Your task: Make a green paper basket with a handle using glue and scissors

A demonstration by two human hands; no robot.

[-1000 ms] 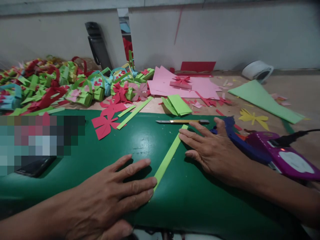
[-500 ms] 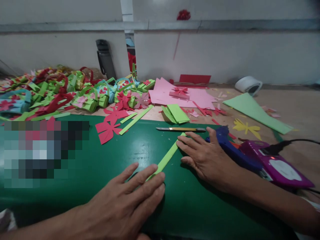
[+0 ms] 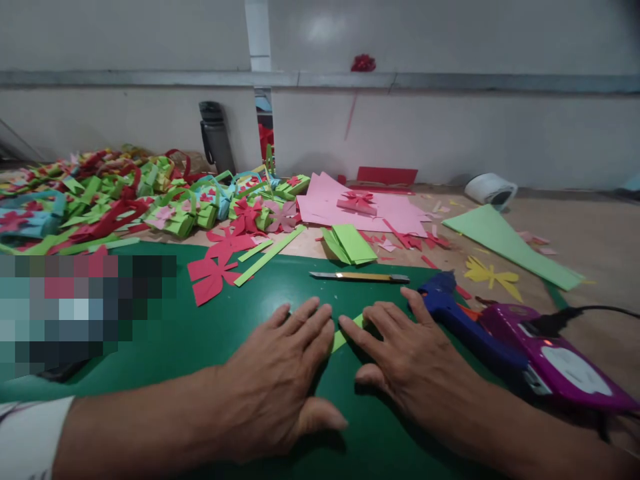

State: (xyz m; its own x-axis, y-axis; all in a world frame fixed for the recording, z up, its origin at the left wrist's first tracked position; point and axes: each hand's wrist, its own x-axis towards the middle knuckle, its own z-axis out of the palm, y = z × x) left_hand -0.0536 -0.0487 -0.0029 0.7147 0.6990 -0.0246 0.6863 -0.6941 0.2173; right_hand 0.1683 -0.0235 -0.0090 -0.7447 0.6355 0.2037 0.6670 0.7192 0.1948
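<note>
A light green paper strip (image 3: 345,337) lies on the green mat (image 3: 240,337), mostly covered by both hands. My left hand (image 3: 285,373) rests palm down over the strip's near end, fingers stretched out and thumb apart. To its right, my right hand (image 3: 400,347) lies with fingers spread, its fingertips on the far part of the strip. Beyond the hands is a yellow cutter knife (image 3: 360,277). Folded green paper (image 3: 350,245) sits at the mat's back edge. Red paper flowers (image 3: 213,273) and two loose green strips (image 3: 270,256) lie to the left.
A blue glue gun (image 3: 470,330) and a purple device (image 3: 560,360) with a cable are at the right. Paper bags (image 3: 185,213) are piled at back left near a dark bottle (image 3: 217,140). Pink sheets (image 3: 320,200) and a white roll (image 3: 491,190) stand behind.
My left hand has moved forward and flattened over the strip. My right hand has come lower, nearer the left one. Less of the strip shows, and the view has tilted up slightly.
</note>
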